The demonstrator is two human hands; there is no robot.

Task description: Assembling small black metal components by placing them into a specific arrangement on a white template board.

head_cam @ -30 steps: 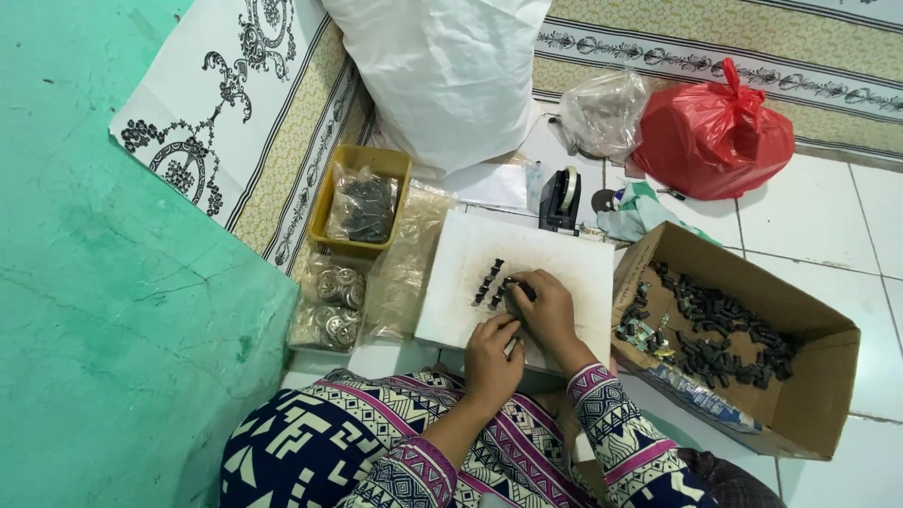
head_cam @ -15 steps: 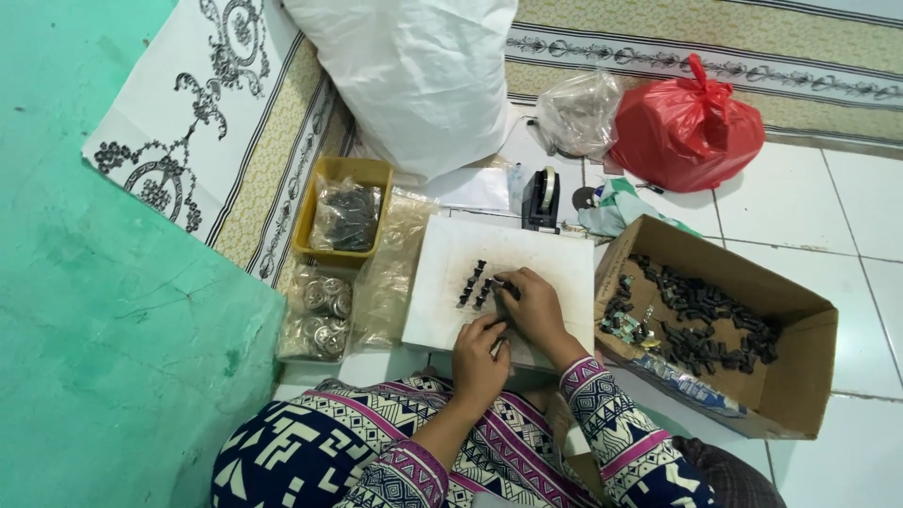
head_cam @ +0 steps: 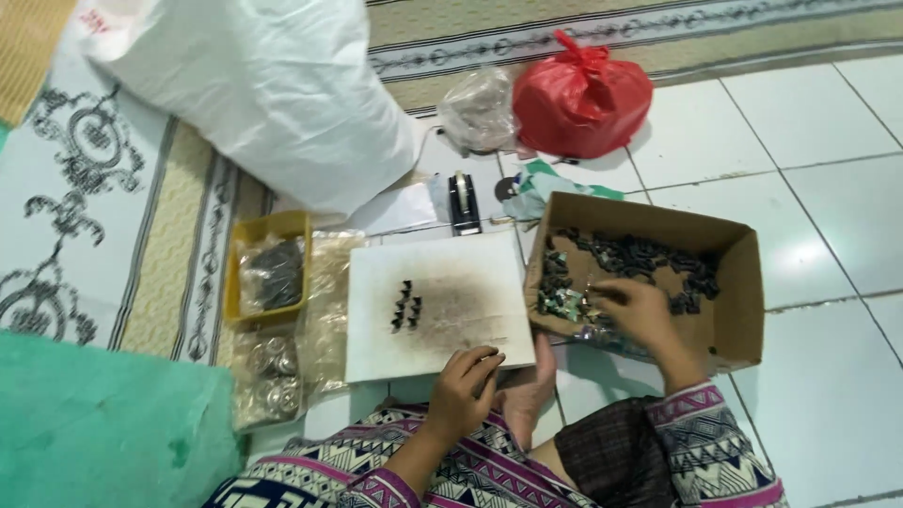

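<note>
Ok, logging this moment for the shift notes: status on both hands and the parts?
Right hand inside cardboard box, fingers on small dark parts. Left hand curled at white board edge. Row of dark pieces on board. Nothing obstructing.

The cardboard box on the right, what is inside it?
The cardboard box holds a heap of small dark parts and some greenish pieces. The right hand reaches in, hiding whatever lies beneath it.

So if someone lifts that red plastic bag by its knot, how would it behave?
The red plastic bag looks thin and bulging, so it would likely sag and swing, floppy rather than stiff. Knotted shut, it probably won't spill. Its rounded fullness suggests some weight, though its contents are hidden.
</note>
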